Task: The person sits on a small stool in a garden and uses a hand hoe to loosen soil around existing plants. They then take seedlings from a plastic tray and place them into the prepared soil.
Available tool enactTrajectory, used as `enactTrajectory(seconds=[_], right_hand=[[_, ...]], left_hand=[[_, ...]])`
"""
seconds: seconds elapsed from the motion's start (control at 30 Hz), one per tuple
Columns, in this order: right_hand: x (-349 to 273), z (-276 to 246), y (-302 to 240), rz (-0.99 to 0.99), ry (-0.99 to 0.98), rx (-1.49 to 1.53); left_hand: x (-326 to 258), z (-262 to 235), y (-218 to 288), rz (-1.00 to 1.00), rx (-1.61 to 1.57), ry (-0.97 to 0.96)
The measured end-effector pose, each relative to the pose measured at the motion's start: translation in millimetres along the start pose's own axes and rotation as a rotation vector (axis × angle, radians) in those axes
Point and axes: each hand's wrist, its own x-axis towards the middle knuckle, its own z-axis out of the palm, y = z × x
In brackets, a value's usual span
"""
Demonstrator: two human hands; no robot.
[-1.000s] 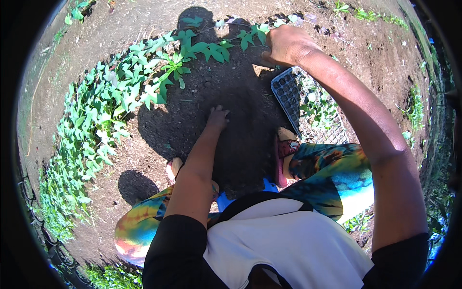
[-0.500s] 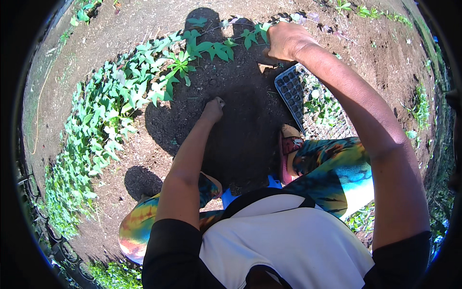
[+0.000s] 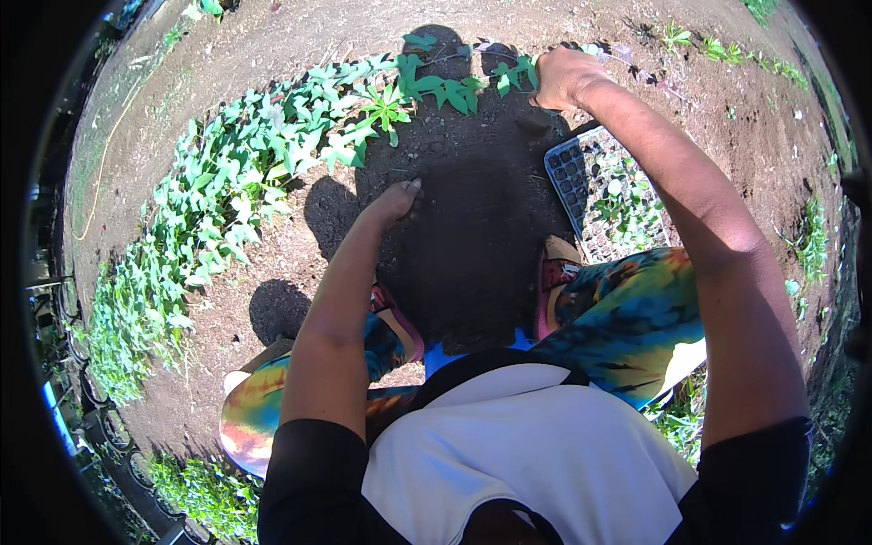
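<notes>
Left hand (image 3: 396, 202) low on the dark soil (image 3: 472, 236) near the middle of the frame, fingers (image 3: 413, 191) bent and close together, tips pushed down at the dirt; cannot tell if anything small sits inside them

Right hand (image 3: 563, 77) up at the top of the frame, a bit right of the middle, curled shut like a fist, right by the leafy vine (image 3: 463, 91); cannot tell what is held in it, if anything

Black seedling tray (image 3: 599, 191) on the ground at the upper right, just under the right arm, with little green plants in some cups and other cups with none

Long green row of plants (image 3: 227, 209) bending from the top middle down the left side of the frame

Soil in shade between the two hands, dark and crumbly

Bright, many-coloured trousers (image 3: 627, 318) over the bent knees in the lower half of the frame, one knee on each side, a pink shoe (image 3: 554, 282) just beside the tray

White and black top (image 3: 509, 454) at the bottom middle
</notes>
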Motion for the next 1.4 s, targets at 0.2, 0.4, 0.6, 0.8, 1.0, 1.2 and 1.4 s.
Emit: enactTrajectory(seconds=[0.2,0.4,0.6,0.8,1.0,1.2,1.4], right_hand=[[0,2,-2,-0.012,0.01,0.006],[3,8,-7,-0.038,-0.048,-0.018],[-23,43,-17,-0.038,-0.062,-0.11],[-107,22,-1,-0.14,0.067,-0.035],[-163,1,-13,-0.395,0.057,-0.092],[-166,152,-116,-0.717,0.142,-0.243],[-163,195,-87,-0.412,0.174,0.328]], left_hand=[[-5,59,27,0.121,0.253,-0.105],[1,61,-10,0.149,0.184,0.103],[-26,48,-12,0.187,0.061,0.223],[-22,-5,-59,0.116,0.336,0.468],[-10,-39,-103,0.074,0.299,0.794],[-26,-6,-73,-0.047,0.175,0.867],[-43,18,-44,-0.242,0.194,0.753]])
